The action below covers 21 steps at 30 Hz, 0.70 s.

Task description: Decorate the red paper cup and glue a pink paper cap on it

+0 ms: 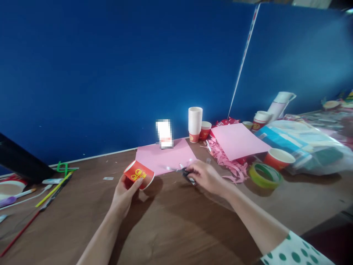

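A red paper cup with yellow lettering lies tilted on its side in my left hand, whose thumb presses on its wall. To the right, my right hand is closed around the dark handles of small scissors; their blades are blurred and point left toward the cup without touching it. Behind both hands a pink sheet lies flat on the brown table. A pixelated white object stands at the sheet's back edge.
Stacked white cups stand by the blue wall. Pink paper scraps, another pink sheet, a yellow-green tape roll, a red cup and plastic bags lie right. Brushes and a black cylinder are left.
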Motion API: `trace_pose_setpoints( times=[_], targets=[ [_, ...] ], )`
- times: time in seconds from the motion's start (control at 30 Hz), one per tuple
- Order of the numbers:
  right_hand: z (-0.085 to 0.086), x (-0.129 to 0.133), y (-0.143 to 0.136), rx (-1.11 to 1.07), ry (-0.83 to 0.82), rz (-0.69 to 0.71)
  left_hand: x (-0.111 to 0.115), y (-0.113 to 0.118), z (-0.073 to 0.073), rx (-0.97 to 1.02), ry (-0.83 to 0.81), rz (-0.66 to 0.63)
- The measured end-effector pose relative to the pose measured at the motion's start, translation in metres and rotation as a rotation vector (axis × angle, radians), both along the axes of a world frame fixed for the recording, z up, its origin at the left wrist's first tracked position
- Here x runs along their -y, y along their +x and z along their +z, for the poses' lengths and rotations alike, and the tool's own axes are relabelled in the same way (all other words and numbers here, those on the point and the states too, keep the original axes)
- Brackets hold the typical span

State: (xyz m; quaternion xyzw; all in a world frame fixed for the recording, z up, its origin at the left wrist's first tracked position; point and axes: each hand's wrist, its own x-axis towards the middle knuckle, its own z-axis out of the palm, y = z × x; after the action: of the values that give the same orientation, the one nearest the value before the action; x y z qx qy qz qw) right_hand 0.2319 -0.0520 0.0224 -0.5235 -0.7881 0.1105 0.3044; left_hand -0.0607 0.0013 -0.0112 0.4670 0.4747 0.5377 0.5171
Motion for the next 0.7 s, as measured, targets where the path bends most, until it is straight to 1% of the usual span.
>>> trace_pose_setpoints(
  times=[0.07,0.1,0.13,0.17,0.23,0.37,0.47,0.6,0.7],
  targets=[
    [-0.001,-0.010,0.018,0.043,0.036,-0.275,0.005,0.005,0.002,-0.112,0.030,-0.054],
    [-0.003,-0.014,0.027,0.109,0.024,-0.447,0.008,0.008,0.003,-0.169,0.039,-0.082],
    [-0.004,-0.017,0.035,0.132,0.017,-0.541,0.012,0.011,0.004,-0.219,0.047,-0.114],
    [-0.007,-0.020,0.041,0.154,0.002,-0.605,0.015,0.014,0.005,-0.262,0.061,-0.144],
    [-0.012,-0.024,0.051,0.199,-0.049,-0.699,0.021,0.020,0.004,-0.325,0.096,-0.212],
    [-0.023,-0.029,0.061,0.275,-0.147,-0.793,0.028,0.025,0.003,-0.398,0.146,-0.323],
    [-0.026,-0.030,0.064,0.299,-0.179,-0.817,0.029,0.025,0.003,-0.459,0.181,-0.330],
    [-0.023,-0.028,0.060,0.304,-0.119,-0.795,0.029,0.026,0.005,-0.494,0.203,-0.325],
    [-0.020,-0.023,0.048,0.302,-0.027,-0.700,0.030,0.027,0.005,-0.459,0.205,-0.320]
  ],
)
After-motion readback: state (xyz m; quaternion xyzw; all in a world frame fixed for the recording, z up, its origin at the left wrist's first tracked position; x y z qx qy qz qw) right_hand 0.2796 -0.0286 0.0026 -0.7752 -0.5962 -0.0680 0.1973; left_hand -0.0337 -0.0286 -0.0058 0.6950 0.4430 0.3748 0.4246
